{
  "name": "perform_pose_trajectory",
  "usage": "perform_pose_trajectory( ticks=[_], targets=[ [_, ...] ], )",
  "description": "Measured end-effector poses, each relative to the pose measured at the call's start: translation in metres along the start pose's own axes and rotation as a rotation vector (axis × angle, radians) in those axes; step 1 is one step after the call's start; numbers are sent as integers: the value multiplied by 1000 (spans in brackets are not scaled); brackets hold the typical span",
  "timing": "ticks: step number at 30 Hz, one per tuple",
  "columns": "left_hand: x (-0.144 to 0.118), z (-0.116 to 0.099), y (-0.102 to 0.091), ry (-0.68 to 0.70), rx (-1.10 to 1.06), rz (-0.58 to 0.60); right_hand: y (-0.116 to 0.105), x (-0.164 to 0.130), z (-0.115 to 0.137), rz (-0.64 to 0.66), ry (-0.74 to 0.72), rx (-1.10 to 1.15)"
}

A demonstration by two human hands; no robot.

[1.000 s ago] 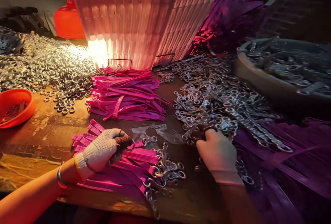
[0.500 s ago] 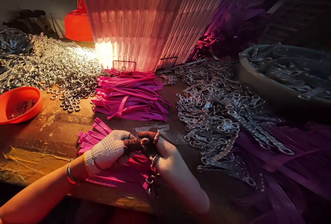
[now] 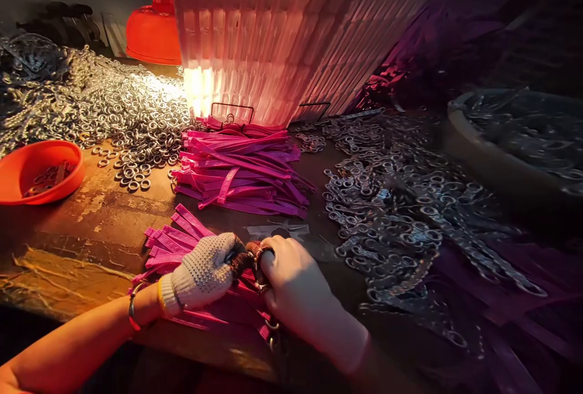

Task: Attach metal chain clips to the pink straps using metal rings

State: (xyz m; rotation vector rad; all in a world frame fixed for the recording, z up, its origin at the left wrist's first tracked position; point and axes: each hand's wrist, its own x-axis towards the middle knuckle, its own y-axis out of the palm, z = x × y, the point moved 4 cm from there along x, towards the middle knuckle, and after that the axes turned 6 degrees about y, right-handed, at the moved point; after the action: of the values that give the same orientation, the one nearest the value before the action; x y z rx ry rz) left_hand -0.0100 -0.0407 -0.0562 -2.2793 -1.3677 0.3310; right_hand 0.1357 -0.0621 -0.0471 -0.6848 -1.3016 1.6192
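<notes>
Both hands wear knitted gloves with dark fingertips and meet over a small pile of pink straps (image 3: 173, 242) near the table's front edge. My left hand (image 3: 203, 272) pinches a strap end with a metal ring at its fingertips. My right hand (image 3: 296, 288) presses against it from the right, fingers closed on a metal clasp (image 3: 260, 255) at the same spot. Straps fitted with metal clasps (image 3: 272, 327) lie under and just in front of both hands.
A larger stack of pink straps (image 3: 241, 169) lies behind. Loose metal rings (image 3: 113, 115) are heaped at the left, metal clasps (image 3: 392, 200) at the right. An orange bowl (image 3: 39, 170) sits far left, a grey tub (image 3: 514, 139) far right, a ribbed lamp shade (image 3: 291, 30) behind.
My right hand left the clasp heap at the right and came to my left hand at the strap pile. The view has shifted slightly to the left and downward.
</notes>
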Motion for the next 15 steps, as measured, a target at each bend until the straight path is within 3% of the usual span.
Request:
perform_pose_trajectory(
  ticks=[2, 4, 7, 9, 11, 15],
  targets=[
    [1, 4, -1, 9, 29, -32, -3, 6, 1, 87, -34, -91],
    [0, 9, 2, -56, -113, -51, -4, 11, 0, 135, 30, -42],
    [-3, 17, 4, -230, -380, -65, 4, 19, -2, 253, 190, 265],
    [0, 19, -4, -239, -380, -68, 9, 24, -5, 298, 247, 413],
    [10, 17, -22, -97, -159, -77, 9, 29, -10, 223, 281, 429],
    [44, 20, -62, 177, 549, -58, 8, 30, -18, 81, 303, 434]
  ],
)
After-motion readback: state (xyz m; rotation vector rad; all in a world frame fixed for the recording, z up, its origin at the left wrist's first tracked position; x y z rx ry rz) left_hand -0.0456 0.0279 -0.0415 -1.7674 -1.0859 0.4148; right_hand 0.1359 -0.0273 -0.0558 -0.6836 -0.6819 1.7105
